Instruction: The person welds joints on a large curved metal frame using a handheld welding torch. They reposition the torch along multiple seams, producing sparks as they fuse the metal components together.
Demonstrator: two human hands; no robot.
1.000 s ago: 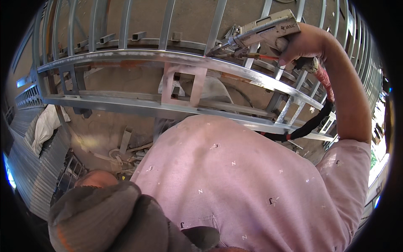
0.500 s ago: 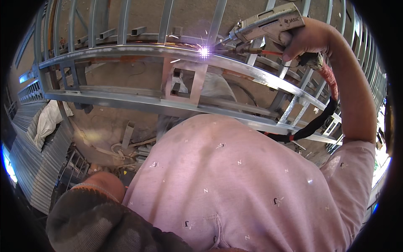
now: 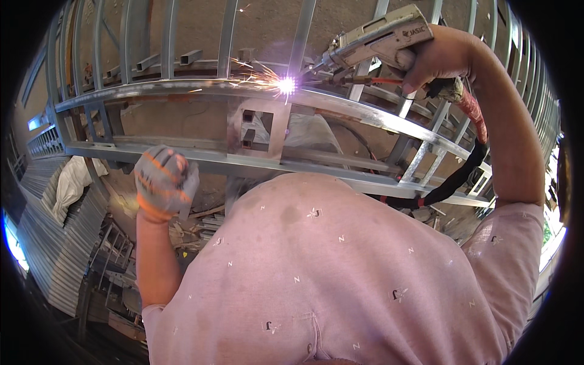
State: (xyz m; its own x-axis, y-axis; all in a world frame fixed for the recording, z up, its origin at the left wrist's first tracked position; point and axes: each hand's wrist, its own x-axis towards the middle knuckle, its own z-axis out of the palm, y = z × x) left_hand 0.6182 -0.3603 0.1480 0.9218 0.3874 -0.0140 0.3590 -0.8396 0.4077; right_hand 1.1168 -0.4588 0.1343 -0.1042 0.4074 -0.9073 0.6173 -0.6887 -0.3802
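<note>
My bare right hand (image 3: 443, 59) is closed around the handle of a pale welding gun (image 3: 376, 44), at the upper right. The gun's nozzle points left at a bright purple-white weld spot (image 3: 286, 86) on the long upper steel rail (image 3: 371, 115), where an upright meets it. Orange sparks fly leftward. Under the nozzle runs a thin wire guide (image 3: 359, 79). My left hand (image 3: 159, 179), in a grey and orange glove, is curled in a fist beside the lower rail (image 3: 201, 159). It is somewhat blurred, and its palm is hidden.
A metal plate with a square opening (image 3: 278, 125) joins the two rails below the weld. Several uprights (image 3: 225, 39) extend away. A black and red cable (image 3: 453, 182) loops down from the gun. White cloth (image 3: 71, 185) and corrugated sheets (image 3: 73, 261) lie left; scrap pieces cover the ground.
My left hand has risen from the lower left to beside the lower rail. The gun and weld spot have shifted slightly left and down in view; the sparks are larger.
</note>
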